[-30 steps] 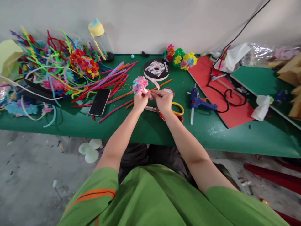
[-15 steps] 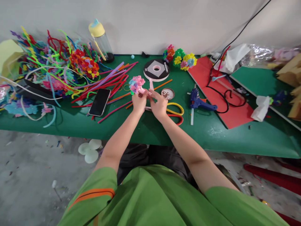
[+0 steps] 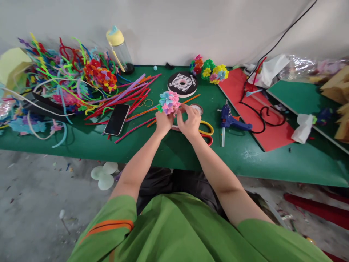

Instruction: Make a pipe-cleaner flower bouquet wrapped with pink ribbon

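A bunch of fuzzy pipe-cleaner flowers (image 3: 169, 102) in pink, blue and purple stands upright in my left hand (image 3: 164, 124), whose fingers close round its stem below the blossoms. At the bunch's right side, my right hand (image 3: 190, 120) has thumb and forefinger bent in close to the flowers. What those fingertips pinch is hidden. Just behind lies a black and white ribbon spool (image 3: 182, 84) on the green table. Scissors (image 3: 207, 127) with yellow and red handles lie partly under my right hand. A small round lid-like dish (image 3: 196, 108) is half covered by that hand.
Left are loose pipe cleaners (image 3: 136, 92), a phone (image 3: 117, 119), a bottle (image 3: 120, 51) and a tangled flower heap (image 3: 68, 76). Finished-looking flower bunches (image 3: 208, 69) sit at the back. To the right are a blue glue gun (image 3: 231, 122), red board (image 3: 261, 120) and black cord (image 3: 263, 120).
The flower bunch has moved right and become more upright in my left hand. My right hand has shifted slightly right. The pink ribbon strip seen running from the spool is now out of sight.
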Demonstrator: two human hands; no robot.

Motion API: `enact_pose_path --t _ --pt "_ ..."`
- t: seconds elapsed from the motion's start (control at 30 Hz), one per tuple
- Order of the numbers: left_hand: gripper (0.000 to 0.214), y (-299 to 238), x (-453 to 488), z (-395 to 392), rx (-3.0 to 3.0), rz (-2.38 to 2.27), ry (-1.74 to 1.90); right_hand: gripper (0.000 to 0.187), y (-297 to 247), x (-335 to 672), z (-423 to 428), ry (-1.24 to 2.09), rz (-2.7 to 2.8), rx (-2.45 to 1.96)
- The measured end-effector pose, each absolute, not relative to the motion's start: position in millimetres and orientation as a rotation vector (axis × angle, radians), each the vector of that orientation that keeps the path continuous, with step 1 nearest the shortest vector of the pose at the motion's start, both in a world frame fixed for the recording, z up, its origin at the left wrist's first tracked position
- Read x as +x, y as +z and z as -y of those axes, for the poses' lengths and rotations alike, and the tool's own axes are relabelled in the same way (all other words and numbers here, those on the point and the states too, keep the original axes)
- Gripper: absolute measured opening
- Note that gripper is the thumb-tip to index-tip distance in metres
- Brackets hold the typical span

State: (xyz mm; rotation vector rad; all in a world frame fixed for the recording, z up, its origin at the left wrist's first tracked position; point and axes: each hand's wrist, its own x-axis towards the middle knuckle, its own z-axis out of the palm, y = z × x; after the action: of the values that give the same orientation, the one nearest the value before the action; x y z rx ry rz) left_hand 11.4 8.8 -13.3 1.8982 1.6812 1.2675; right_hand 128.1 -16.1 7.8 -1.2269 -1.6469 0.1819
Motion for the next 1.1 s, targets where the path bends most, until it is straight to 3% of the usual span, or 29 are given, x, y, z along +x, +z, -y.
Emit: enact_pose_path --t 0.13,0.33,0.67,1.1 --pt "0.015 -17 10 -11 2.053 -1.627 1.232 0.024 12 136 9 0.603 1.499 -0.993" --pt "0.018 -10 11 -7 2.027 -1.362 1.128 0.045 10 145 -3 1.075 1.419 -0.763" --pt "0.017 2 12 -2 1.683 -1.051 1.003 0.038 -2 141 -7 0.892 1.406 -0.962" --pt "0.013 -5 16 -5 1.482 -1.016 1.025 0.036 -8 135 -4 0.764 1.423 -0.951"
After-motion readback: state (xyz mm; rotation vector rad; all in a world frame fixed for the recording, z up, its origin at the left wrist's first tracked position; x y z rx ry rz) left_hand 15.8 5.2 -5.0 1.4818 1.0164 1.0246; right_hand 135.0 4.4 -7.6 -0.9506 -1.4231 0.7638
